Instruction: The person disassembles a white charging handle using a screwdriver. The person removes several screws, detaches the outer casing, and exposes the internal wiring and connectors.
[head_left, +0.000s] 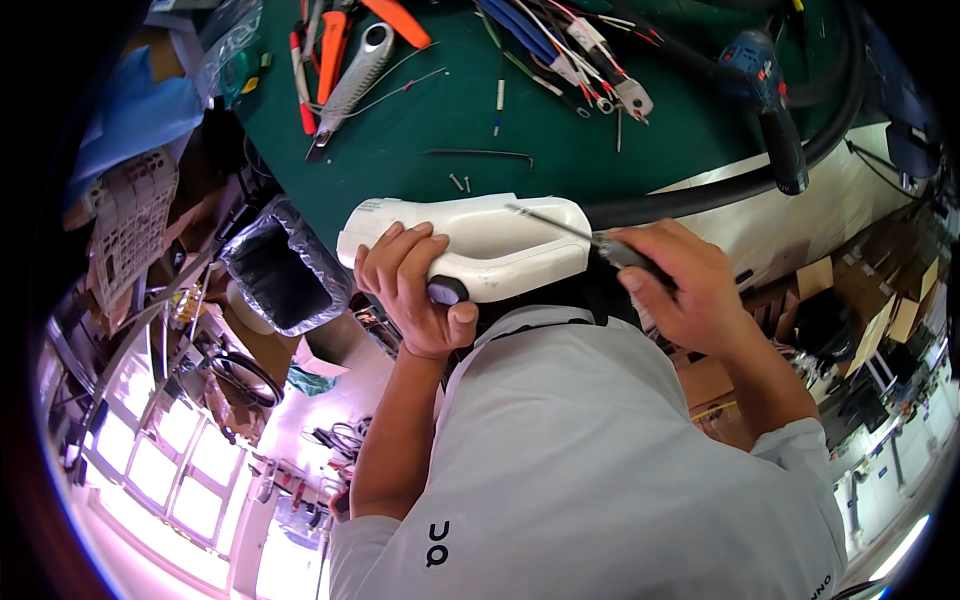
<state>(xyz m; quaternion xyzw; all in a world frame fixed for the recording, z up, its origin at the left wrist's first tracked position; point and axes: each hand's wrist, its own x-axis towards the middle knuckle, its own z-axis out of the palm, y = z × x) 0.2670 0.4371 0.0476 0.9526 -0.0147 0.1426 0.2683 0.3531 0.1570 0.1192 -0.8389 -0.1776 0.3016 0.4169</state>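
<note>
Head view: grips the white handle-shaped housing [520, 277] at the near edge of the green table [390, 180] with left-hand [410, 285] fingers curled over its left end, thumb near a dark round button [447, 290]. Clasps a slim-shafted tool [552, 222] in the bent-wristed right hand [690, 285], slanting it across the housing's opening. Shows two small screws [456, 183] and a hex key [480, 152] just beyond, a power drill [755, 70] farther right, and thick black cable [690, 204] reaching the housing's right end.

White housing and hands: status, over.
Left hand gripping white housing. Right hand holding screwdriver, its shaft over housing, contact unclear. Two small screws on green table, apart from hands.
</note>
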